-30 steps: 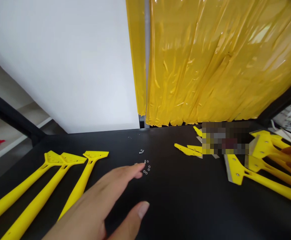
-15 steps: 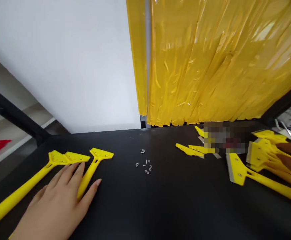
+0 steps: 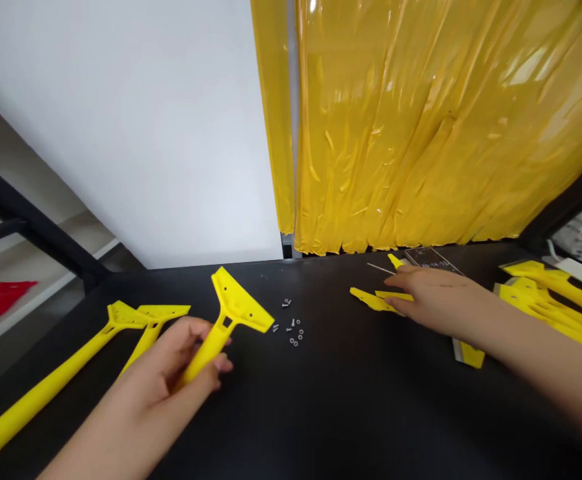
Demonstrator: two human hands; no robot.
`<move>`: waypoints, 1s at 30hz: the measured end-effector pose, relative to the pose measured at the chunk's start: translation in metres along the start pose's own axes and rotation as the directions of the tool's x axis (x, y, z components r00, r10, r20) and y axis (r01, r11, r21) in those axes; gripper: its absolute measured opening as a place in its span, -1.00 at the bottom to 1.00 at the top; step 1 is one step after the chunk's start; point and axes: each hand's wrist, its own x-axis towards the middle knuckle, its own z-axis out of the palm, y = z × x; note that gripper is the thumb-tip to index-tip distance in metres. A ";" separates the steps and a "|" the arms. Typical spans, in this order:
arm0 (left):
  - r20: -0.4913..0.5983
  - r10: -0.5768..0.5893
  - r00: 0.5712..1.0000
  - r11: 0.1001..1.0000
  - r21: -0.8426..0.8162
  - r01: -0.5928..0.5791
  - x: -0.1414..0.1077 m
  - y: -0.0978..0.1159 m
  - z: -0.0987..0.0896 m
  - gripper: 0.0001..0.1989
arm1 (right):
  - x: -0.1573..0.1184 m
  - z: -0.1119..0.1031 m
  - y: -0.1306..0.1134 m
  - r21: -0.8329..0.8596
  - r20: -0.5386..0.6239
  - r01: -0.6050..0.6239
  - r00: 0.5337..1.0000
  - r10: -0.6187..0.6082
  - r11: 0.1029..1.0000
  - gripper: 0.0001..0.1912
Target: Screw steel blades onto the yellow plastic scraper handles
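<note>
My left hand [image 3: 171, 373] is wrapped round the handle of a yellow scraper [image 3: 241, 308], its wide head raised over the black table. Two more yellow scraper handles [image 3: 45, 383] lie to its left. At the right, my right hand [image 3: 415, 290] reaches over some flat yellow pieces [image 3: 373, 300]; its fingers are bent down, and what they hold, if anything, I cannot make out. A thin metal blade or rod [image 3: 381, 269] sticks out by the fingertips. Small screws and nuts [image 3: 293, 327] lie scattered mid-table.
Several yellow scrapers [image 3: 545, 303] lie at the right, one partly under my right forearm. A dark flat device [image 3: 435, 260] sits behind my right hand. Yellow plastic sheeting [image 3: 395, 133] hangs behind the table [image 3: 321, 413]. Red material [image 3: 1, 300] is on a shelf at left.
My left hand has closed on the scraper, lifting and shifting it right. My right hand has moved left from the scrapers at the right edge to the flat yellow pieces.
</note>
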 end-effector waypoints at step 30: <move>0.529 -0.255 0.810 0.715 -0.461 0.526 0.015 0.031 0.092 -0.76 | -0.012 0.015 -0.046 0.184 0.030 0.174 0.983 -0.182 0.967 -0.70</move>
